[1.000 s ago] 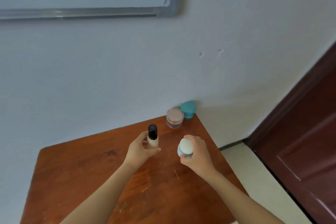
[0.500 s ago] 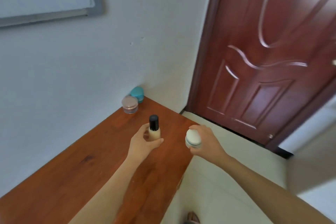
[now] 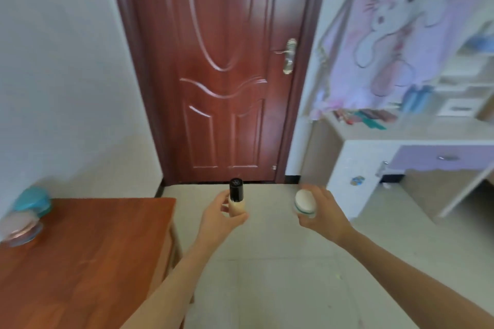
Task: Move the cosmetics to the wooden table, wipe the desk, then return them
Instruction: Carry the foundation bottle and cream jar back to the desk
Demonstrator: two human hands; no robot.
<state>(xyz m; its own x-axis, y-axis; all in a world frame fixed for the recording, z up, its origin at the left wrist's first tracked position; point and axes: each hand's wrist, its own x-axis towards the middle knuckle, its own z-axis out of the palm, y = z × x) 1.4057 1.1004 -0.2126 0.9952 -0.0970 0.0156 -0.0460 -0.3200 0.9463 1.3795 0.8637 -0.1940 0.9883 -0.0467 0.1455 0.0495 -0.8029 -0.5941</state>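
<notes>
Bottle (image 3: pixel 236 201), black-capped, fills left hand (image 3: pixel 217 222); round white jar (image 3: pixel 304 201) fills right hand (image 3: pixel 324 214).

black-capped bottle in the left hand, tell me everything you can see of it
The bottle is small and upright: a glossy black cylindrical cap with a faint mark on top, over a pale beige body. The left hand grips the body, holding it in the air over the tiled floor, past the edge of the wooden table.

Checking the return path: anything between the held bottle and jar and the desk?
Nothing visible. The left hand grips the bottle, the right hand the jar, both over floor. The desk stands ahead to the right; small items lie along its back.
</notes>
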